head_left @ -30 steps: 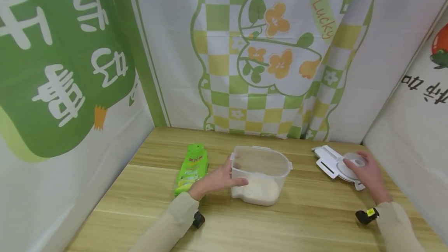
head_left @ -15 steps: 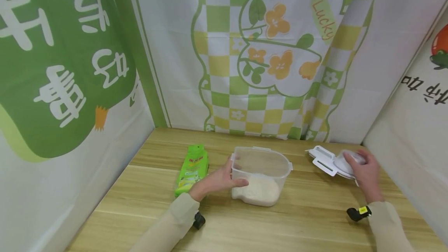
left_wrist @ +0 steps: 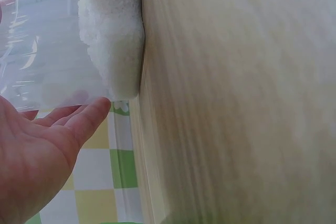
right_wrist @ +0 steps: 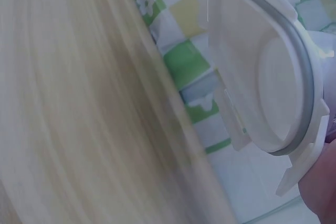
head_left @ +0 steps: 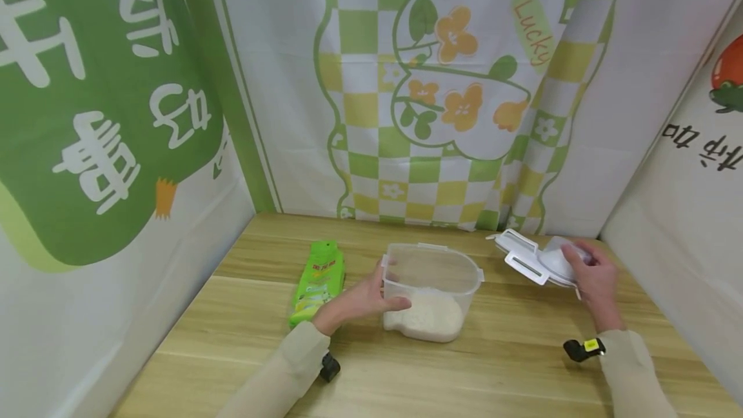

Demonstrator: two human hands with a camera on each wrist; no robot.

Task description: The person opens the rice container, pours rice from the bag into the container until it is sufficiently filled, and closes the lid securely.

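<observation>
A clear open-topped container point(head_left: 432, 276) with white grains point(head_left: 432, 316) in its bottom stands on the table. My left hand point(head_left: 362, 300) holds its left side, thumb on the front and fingers around the far side; in the left wrist view the left hand point(left_wrist: 47, 150) lies against the clear wall point(left_wrist: 47, 51). To the right, my right hand point(head_left: 594, 276) grips the clear round part on top of a white lid point(head_left: 525, 259) with side flaps. The right wrist view shows the lid's underside point(right_wrist: 252, 66) and grey seal, raised off the table and tilted.
A green packet point(head_left: 318, 279) lies on the wooden table point(head_left: 464, 379), left of the container and close to my left forearm. Patterned cloth point(head_left: 429, 173) hangs along the table's back edge, with printed cloth walls on both sides.
My right hand has moved left and slightly back with the lid, which now tilts and is lifted. The left hand and the container have stayed in place.
</observation>
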